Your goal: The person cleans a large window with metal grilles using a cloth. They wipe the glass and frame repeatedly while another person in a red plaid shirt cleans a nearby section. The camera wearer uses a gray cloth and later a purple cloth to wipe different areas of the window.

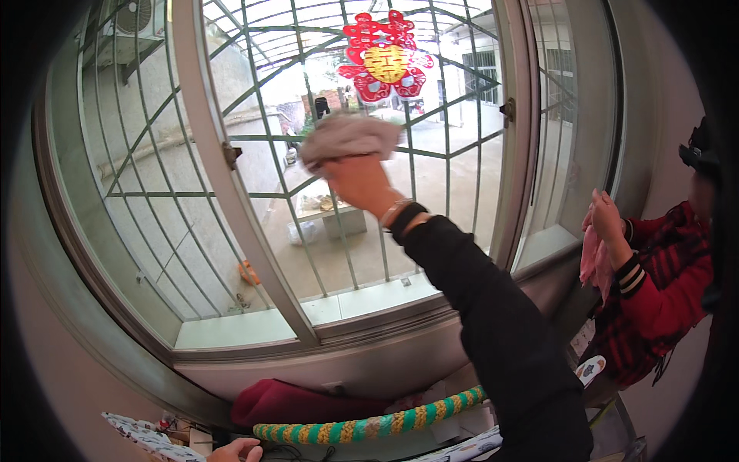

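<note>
My right hand (361,183) is raised in front of the window glass (369,242), gripping a greyish-pink cloth (352,138) that is blurred. The cloth looks to be against the pane, just below a red-and-gold paper-cut style decoration (385,62). Down at the bottom edge, my left hand (238,450) shows only in part, its fingers bent. It is beside the left end of a curved tube wrapped in green and yellow (369,426) and next to a white patterned edge (144,436). Whether it grips anything is hidden.
A co-worker in a red-and-black checked garment (670,289) stands at the right, with a pink cloth (597,260) in their hands. Dark red fabric (300,404) lies below the sill. Window frame uprights (248,202) carry latches (508,112); metal bars (346,254) stand outside.
</note>
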`<state>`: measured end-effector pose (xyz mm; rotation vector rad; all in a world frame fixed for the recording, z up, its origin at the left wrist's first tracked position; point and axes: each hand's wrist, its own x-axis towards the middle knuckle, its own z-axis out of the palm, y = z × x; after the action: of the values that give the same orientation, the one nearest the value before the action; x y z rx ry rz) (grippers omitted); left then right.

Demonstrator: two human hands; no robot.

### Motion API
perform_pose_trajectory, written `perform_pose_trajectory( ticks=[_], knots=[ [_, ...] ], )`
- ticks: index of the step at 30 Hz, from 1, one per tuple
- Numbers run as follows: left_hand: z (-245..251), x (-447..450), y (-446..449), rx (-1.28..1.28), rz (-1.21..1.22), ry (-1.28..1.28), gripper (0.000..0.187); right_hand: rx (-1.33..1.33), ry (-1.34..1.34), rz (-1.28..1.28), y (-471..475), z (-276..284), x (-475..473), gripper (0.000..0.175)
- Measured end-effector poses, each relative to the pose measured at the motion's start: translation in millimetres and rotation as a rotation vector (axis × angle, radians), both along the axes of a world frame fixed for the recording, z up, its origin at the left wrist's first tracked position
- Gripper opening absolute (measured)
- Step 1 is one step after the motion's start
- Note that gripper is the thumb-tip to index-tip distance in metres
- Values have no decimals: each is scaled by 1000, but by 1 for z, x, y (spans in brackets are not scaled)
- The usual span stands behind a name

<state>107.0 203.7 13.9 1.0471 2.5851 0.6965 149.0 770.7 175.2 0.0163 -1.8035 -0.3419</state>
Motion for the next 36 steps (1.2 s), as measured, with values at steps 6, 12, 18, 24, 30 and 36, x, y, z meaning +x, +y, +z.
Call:
perform_pose_trajectory(
  ticks=[6,12,18,24,30,36],
  knots=[
    [5,9,-3,-58,55,46,30,53,-208,-303,34,23,67,30],
    [10,8,-1,-45,94,29,29,-538,286,-579,138,27,178,37],
    [9,7,5,-68,56,52,30,-433,-4,-497,94,8,124,30],
    [11,5,7,-56,55,7,31,93,-477,-442,34,-27,76,31],
    [5,4,2,-22,135,21,31,253,-7,-353,93,28,163,34],
    [5,7,3,-12,150,53,28,-422,-120,-755,129,185,187,43]
  ],
)
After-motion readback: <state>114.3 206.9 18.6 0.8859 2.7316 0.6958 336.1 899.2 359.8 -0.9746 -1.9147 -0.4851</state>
